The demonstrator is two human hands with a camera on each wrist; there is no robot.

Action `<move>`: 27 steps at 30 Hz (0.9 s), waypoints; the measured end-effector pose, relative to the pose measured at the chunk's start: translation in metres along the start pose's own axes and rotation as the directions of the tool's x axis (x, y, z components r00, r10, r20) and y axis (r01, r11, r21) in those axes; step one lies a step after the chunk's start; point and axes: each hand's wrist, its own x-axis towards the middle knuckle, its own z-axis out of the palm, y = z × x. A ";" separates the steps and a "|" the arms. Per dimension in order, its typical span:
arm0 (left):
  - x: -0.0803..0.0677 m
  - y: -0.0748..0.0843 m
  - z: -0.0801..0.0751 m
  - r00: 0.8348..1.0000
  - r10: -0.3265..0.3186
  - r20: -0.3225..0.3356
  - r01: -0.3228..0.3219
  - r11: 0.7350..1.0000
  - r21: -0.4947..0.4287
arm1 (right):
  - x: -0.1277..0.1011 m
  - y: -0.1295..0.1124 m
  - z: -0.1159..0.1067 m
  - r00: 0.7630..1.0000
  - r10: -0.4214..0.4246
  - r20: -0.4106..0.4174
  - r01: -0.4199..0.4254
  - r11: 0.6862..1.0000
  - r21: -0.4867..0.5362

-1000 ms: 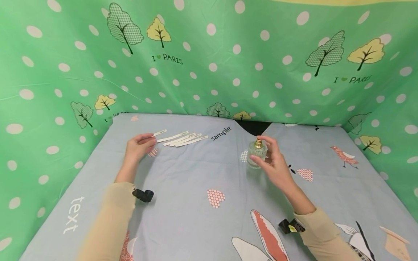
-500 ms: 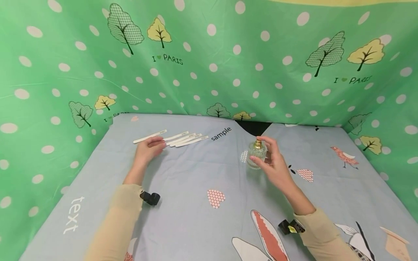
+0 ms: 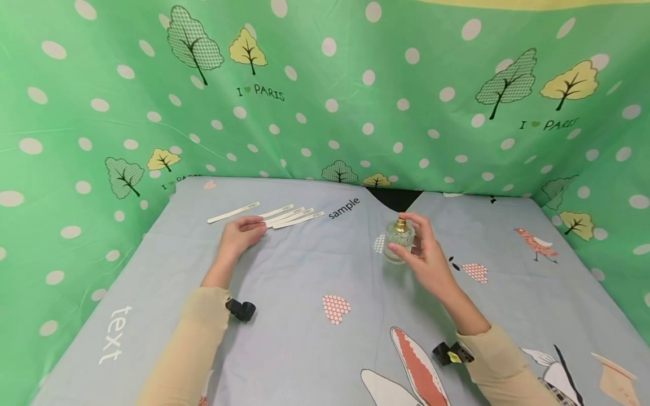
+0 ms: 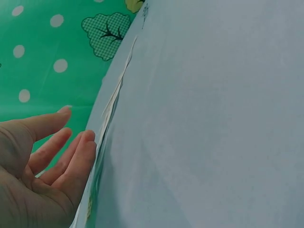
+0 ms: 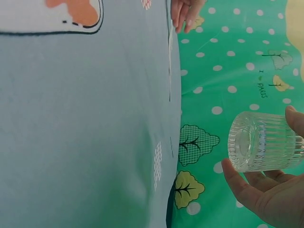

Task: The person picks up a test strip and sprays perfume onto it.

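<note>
Several slim white paper strips [image 3: 288, 217] with small print at one end lie fanned on the cloth, and one single strip [image 3: 233, 212] lies apart to their left. My left hand [image 3: 242, 235] is at the near ends of the fanned strips, covering part of them. In the left wrist view its thumb and fingers [image 4: 71, 164] are apart with nothing between them. My right hand [image 3: 425, 251] grips a ribbed clear glass perfume bottle [image 3: 398, 239] upright, index finger on the gold sprayer [image 3: 402, 224]. The right wrist view shows the bottle's base [image 5: 242, 142] raised off the cloth.
A grey-blue printed cloth [image 3: 294, 282] covers the table. Green dotted curtains [image 3: 325, 113] hang behind it and at both sides. A black wrist camera [image 3: 241, 310] sits at the left cuff, another camera [image 3: 449, 353] at the right.
My left hand has moved right, from the single strip to the near ends of the fanned strips, uncovering the single one. The right hand and perfume bottle have stayed nearly still.
</note>
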 end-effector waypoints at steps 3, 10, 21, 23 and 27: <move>0.000 0.001 0.003 1.000 -0.008 0.004 0.008 1.000 0.001 | 0.000 -0.001 0.000 1.000 -0.001 0.001 0.001 1.000 -0.001; 0.001 0.002 0.007 0.999 -0.046 0.020 0.046 0.999 0.007 | 0.000 -0.001 0.000 1.000 0.006 -0.002 -0.006 1.000 -0.006; 0.007 -0.003 0.012 0.998 -0.055 0.020 0.054 0.996 0.066 | 0.000 -0.003 0.001 1.000 0.010 0.000 -0.010 1.000 -0.013; 0.008 -0.004 0.013 0.998 -0.058 0.016 0.056 0.996 0.072 | -0.001 -0.003 0.001 1.000 0.012 0.001 -0.012 1.000 -0.015; 0.009 -0.002 0.015 0.998 -0.062 0.015 0.061 0.996 0.070 | -0.001 -0.003 0.001 1.000 0.011 0.003 -0.011 1.000 -0.017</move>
